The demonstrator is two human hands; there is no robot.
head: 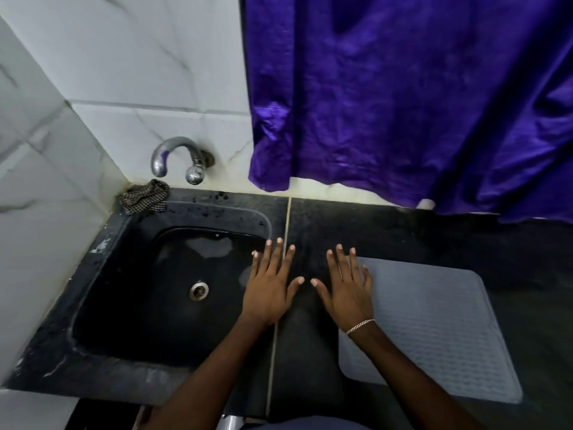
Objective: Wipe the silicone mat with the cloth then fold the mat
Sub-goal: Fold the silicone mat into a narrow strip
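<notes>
A grey ribbed silicone mat lies flat on the black counter at the right. A crumpled checked cloth sits at the sink's far left corner, under the tap. My left hand is spread flat with straight fingers over the sink's right rim, holding nothing. My right hand is also spread flat, its outer fingers over the mat's far left corner, and wears a bracelet at the wrist. Both hands are far from the cloth.
A black sink with a metal drain fills the left side. A chrome tap juts from the white tiled wall. A purple curtain hangs over the counter's back. Black counter lies beyond the mat.
</notes>
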